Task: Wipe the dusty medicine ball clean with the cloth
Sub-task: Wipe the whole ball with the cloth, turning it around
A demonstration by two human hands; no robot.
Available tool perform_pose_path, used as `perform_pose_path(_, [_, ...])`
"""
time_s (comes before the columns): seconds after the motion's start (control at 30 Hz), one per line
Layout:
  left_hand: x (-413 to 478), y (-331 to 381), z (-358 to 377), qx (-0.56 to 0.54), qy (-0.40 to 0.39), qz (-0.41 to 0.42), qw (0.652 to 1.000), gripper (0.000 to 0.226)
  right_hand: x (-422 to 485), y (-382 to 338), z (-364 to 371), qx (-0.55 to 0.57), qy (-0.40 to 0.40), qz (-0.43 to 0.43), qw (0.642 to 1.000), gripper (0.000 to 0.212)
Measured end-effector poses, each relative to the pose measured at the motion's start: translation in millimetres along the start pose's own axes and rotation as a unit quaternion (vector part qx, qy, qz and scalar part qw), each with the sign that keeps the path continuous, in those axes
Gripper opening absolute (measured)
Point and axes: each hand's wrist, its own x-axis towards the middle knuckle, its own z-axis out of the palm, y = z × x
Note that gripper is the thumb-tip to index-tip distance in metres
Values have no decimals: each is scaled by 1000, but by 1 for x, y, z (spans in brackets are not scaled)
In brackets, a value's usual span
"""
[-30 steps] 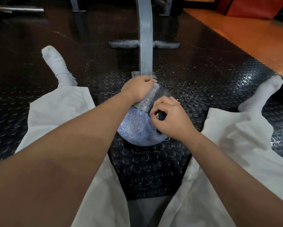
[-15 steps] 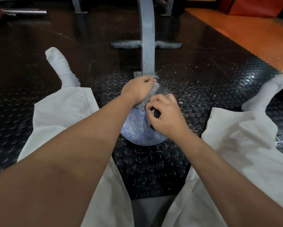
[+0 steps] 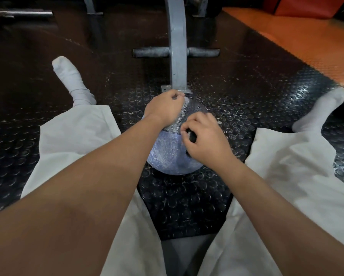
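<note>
1. Medicine ball (image 3: 167, 154): blue lower panel, grey upper panel. It rests on the studded rubber floor (image 3: 187, 206) between the person's outstretched legs (image 3: 77, 140), just in front of the foot of a grey metal frame (image 3: 177, 56). Placed so, it is probably within easy reach of both arms and hemmed in against rolling.
2. Left hand (image 3: 164, 110): laid over the upper left of the ball, fingers curled down over its far side. This reads as a steadying grip that keeps the ball from turning under wiping pressure.
3. Right hand (image 3: 207, 142): fingers and thumb closed tightly round a bunched dark cloth (image 3: 192, 136), of which only small patches show between the fingers and under the palm. Bunching presumably gives a firm rubbing pad.
4. Relation: the cloth is pressed to the ball's upper right face, near the seam between the two panels. The ball lies directly under and to the left of the right hand, in contact with it. The two hands are near each other but apart.
5. Progress, as judged: wiping is under way. A pale speckled film remains on the blue panel, and the underside is hidden.
</note>
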Motion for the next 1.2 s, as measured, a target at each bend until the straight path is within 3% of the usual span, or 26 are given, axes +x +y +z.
perform_pose_path(0.13, [3,-1,-2,-16,-9,-9,1000,33,15,-20,12,-68,5,-55,996,20])
perform_pose_path(0.43, [6,-6,-2,-19,-1,2,1000,33,-8,10,-3,-15,21,-42,999,23])
perform_pose_path(0.6, [8,-5,-4,-16,-18,6,1000,30,16,-14,9,-68,14,-66,995,27])
perform_pose_path(0.7, [8,-12,-10,-55,-34,0,998,23,28,-29,15,-100,6,-76,992,18])
perform_pose_path(0.83, [6,-22,-14,-81,-20,4,997,27,20,-13,7,-66,-27,-88,994,19])
perform_pose_path(0.97, [2,-27,-17,-125,0,-20,992,21,5,5,-1,-15,-11,-89,996,28])
perform_pose_path(1.2, [-6,-26,-19,-103,-11,6,995,29,18,-34,21,-100,8,-132,986,20])
